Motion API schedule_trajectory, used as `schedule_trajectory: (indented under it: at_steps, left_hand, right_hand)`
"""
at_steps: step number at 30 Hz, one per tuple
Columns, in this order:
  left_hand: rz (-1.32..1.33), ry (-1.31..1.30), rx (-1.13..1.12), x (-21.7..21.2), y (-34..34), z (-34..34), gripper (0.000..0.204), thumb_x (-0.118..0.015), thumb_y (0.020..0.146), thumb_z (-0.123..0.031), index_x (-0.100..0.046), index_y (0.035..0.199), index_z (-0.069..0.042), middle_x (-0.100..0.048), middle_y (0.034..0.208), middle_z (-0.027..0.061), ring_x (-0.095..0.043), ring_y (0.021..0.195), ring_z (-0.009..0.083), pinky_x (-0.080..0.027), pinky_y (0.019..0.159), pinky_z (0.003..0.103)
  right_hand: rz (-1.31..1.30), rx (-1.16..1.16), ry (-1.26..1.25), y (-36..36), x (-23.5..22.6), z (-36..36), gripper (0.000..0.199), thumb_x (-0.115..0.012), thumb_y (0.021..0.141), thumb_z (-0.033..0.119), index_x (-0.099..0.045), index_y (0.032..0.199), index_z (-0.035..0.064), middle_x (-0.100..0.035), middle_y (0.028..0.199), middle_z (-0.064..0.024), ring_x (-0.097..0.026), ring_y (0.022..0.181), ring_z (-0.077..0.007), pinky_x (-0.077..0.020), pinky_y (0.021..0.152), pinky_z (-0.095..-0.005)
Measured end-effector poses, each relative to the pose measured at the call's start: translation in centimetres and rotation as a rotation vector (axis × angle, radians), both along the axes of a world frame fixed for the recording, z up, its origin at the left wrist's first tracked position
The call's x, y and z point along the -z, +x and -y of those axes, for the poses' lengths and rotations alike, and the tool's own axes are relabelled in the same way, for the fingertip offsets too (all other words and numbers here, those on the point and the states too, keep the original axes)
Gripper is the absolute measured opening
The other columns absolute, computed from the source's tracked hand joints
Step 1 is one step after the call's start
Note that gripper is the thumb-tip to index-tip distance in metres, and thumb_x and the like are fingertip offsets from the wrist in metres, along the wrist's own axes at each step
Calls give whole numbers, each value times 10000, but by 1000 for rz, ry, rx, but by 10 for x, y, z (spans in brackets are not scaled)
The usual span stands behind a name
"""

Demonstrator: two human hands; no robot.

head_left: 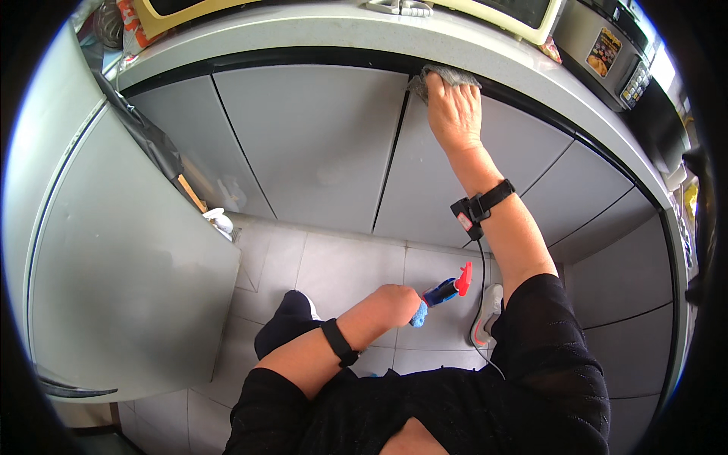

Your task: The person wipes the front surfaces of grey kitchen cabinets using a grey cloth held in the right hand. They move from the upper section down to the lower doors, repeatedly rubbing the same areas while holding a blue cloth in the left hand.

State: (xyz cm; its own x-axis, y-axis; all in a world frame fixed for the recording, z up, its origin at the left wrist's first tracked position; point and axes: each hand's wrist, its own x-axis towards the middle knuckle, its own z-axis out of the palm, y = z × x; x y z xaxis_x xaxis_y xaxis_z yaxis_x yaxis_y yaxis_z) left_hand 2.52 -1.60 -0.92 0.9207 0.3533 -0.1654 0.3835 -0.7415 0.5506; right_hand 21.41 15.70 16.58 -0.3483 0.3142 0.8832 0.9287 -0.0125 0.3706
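Grey cabinets (pixel 311 144) front a pale counter (pixel 303 32).
Right hand's (pixel 459 114) fingers hold a grey cloth (pixel 457 74) to their top edge; left hand (pixel 398 305), fingers mostly hidden, grips a spray bottle (pixel 441 293) and blue cloth (pixel 418 314).

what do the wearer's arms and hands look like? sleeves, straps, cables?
Left hand and right hand ungloved. Short black sleeves. Black strap on each forearm; the right one also carries a small black box with a dark cable.
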Motion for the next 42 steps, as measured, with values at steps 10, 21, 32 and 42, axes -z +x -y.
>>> schedule_trajectory:
  at_steps: [10, 21, 32, 42]
  left_hand:
    - [-121, -45, 57, -7, 4, -4, 93, -614, 715, -78, -651, 742, -158, -664, 769, 92, -642, 767, 309, -511, 684, 374]
    - [83, -140, 4, 8, 4, -2, 81, -617, 708, -79, -652, 720, -151, -660, 751, 88, -642, 728, 312, -514, 661, 387]
    - [-9, -130, 30, -4, 2, -3, 143, -583, 693, -9, -664, 756, -108, -665, 782, 133, -643, 772, 339, -519, 667, 419]
    - [-56, -70, 40, 5, 6, -3, 76, -648, 707, -122, -672, 756, -176, -667, 773, 86, -647, 739, 293, -520, 670, 377]
  right_hand:
    - [150, -204, -150, 5, 58, 20, 105, -560, 798, 108, -575, 900, 132, -530, 587, -16, -575, 598, -204, -396, 651, -358]
    - [59, -30, -154, 6, 33, -2, 166, -577, 766, 69, -593, 922, 123, -580, 728, -46, -581, 724, -229, -419, 683, -361]
    - [36, -101, -89, 1, 36, 0, 241, -578, 814, 81, -578, 1054, 86, -540, 679, -47, -559, 661, -229, -403, 675, -364]
    - [313, -97, -601, -15, 116, 13, 194, -559, 823, 112, -585, 1014, 139, -634, 759, -9, -604, 689, -195, -433, 715, -357]
